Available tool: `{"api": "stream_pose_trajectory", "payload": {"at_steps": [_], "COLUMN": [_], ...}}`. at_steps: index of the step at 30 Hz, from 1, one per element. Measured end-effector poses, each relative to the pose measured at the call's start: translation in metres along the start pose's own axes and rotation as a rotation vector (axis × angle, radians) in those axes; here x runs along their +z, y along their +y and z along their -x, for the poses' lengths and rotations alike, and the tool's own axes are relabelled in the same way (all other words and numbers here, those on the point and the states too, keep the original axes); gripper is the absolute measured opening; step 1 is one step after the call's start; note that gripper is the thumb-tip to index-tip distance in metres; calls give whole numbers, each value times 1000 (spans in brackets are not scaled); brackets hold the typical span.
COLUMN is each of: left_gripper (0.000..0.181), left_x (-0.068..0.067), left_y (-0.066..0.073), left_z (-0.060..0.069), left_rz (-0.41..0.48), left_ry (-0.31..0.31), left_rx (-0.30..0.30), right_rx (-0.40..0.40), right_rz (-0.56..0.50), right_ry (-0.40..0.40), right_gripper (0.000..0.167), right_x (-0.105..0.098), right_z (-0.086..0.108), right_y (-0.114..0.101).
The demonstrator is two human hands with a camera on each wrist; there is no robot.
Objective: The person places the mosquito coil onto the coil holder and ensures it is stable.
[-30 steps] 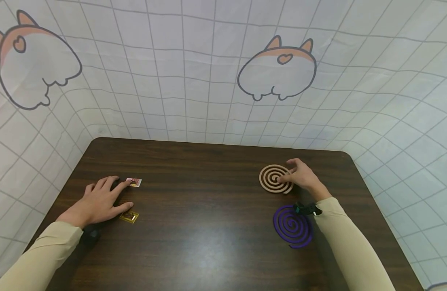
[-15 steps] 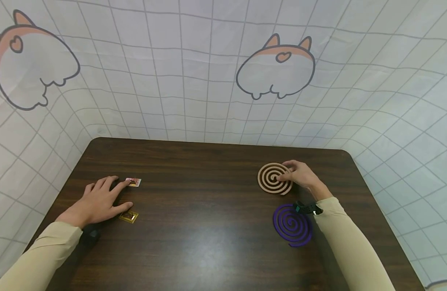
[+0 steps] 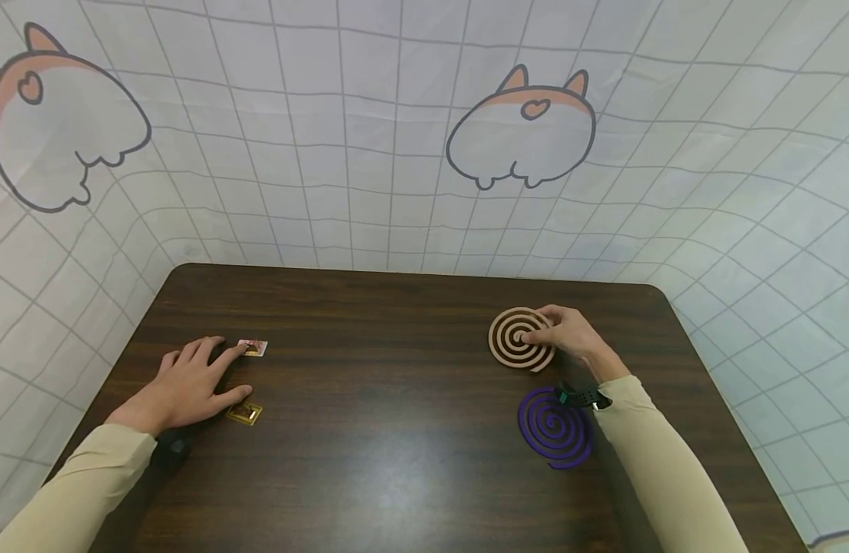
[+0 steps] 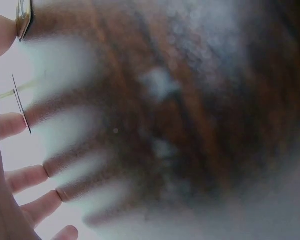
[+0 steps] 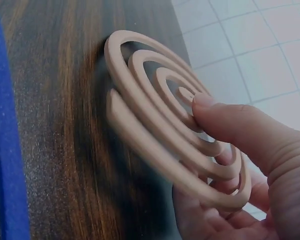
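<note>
My right hand [image 3: 578,338] pinches a tan mosquito coil [image 5: 145,145], thumb near its centre and fingers behind its far side. The coil stands tilted, at least partly off the table. Below it a purple mosquito coil [image 3: 552,423] lies flat, partly under the right wrist; its blue-looking edge [image 5: 10,130] shows in the right wrist view. On the left, my left hand [image 3: 189,384] lies spread over the table. Its index fingertip touches a small white-edged picture card [image 3: 256,349], and its thumb is at a gold-framed card [image 3: 247,415]. Both cards are partly covered.
A dark wood-grain table [image 3: 369,415] carries everything. White grid-patterned cloth [image 3: 313,138] with cartoon animal drawings surrounds its back and sides. A black device [image 3: 582,396] is strapped on the right wrist.
My right fingers have closed in behind the tan coil, which has tilted and shifted slightly left. The left hand and both cards stay put.
</note>
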State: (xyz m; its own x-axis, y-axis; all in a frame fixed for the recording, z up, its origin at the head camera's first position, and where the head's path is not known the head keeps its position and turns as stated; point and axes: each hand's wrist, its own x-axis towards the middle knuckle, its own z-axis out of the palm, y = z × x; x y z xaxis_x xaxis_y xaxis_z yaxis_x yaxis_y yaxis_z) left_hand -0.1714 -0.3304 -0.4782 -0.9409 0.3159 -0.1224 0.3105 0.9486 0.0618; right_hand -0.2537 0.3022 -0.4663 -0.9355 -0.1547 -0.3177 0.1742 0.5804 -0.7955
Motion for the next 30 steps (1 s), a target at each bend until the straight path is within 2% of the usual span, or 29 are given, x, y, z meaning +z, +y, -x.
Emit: {"api": "stream_pose_trajectory", "payload": {"at_steps": [8,13,21,30], "left_gripper": [83,82,83,82], "left_x": [5,4,4,4], "left_y": [-1,-1,0,1], "left_z": [1,2,2,3], "left_rz": [6,5,0,9], "left_ry": [7,14,22,29], "left_rx": [0,4,13,13], "right_rx": [-37,-72,-101,-69], "right_rz": [-35,-71,-135,-200], "right_ry": [11,17,-10,24], "right_gripper": [49,42,43,48], "right_x": [3,6,9,11], "right_z": [0,0,-1,1], "right_y": [0,-2,-2,-10]}}
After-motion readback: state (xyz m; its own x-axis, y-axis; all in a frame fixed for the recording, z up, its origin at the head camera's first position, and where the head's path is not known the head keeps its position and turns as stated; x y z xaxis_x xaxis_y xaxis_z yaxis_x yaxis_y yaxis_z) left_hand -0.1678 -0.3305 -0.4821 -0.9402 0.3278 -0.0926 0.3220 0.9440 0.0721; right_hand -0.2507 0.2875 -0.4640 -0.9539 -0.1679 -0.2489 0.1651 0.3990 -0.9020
